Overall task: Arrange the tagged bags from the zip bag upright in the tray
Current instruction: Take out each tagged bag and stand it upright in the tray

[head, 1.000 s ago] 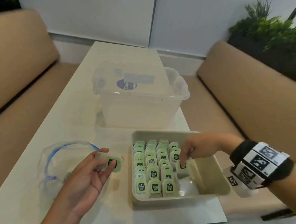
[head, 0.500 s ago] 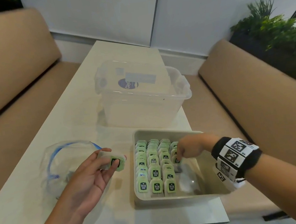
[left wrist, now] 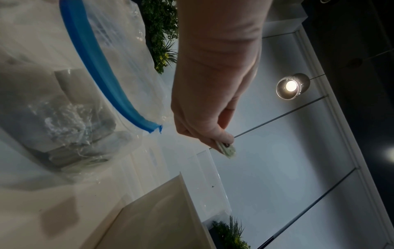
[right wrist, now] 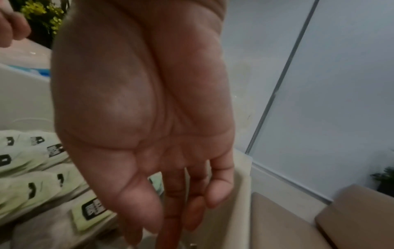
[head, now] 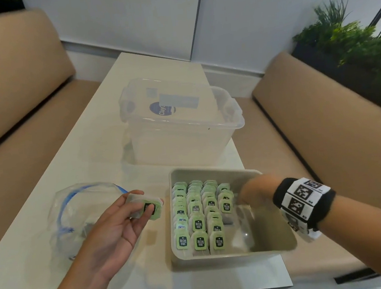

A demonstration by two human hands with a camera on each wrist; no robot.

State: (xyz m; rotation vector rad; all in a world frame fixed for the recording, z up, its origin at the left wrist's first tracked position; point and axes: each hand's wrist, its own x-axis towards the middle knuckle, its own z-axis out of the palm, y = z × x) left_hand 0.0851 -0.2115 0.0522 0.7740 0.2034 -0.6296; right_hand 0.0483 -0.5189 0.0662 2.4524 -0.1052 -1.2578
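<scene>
The beige tray (head: 213,170) holds several rows of green-tagged tea bags (head: 198,222) standing upright; its right part is bare. My left hand (head: 147,206) hovers left of the tray, palm up, and pinches a small stack of tagged bags (head: 141,201), also seen as tagged bags (left wrist: 227,149) at the fingertips. My right hand (head: 243,198) is over the tray just right of the shortest row, blurred. In the right wrist view the right hand (right wrist: 170,225) shows straight fingers pointing down with nothing in them, beside the tagged bags (right wrist: 32,188). The clear zip bag (head: 80,215) with a blue seal lies at the left.
A clear plastic storage box (head: 178,126) stands on the white table (head: 86,135) right behind the tray. Tan benches (head: 323,136) run along both sides. A planter of greenery (head: 349,40) sits behind the right bench. The tray reaches the table's right edge.
My right hand let go of the bag it was setting into the shortest row and has drawn back to the right. The left hand still holds its stack.
</scene>
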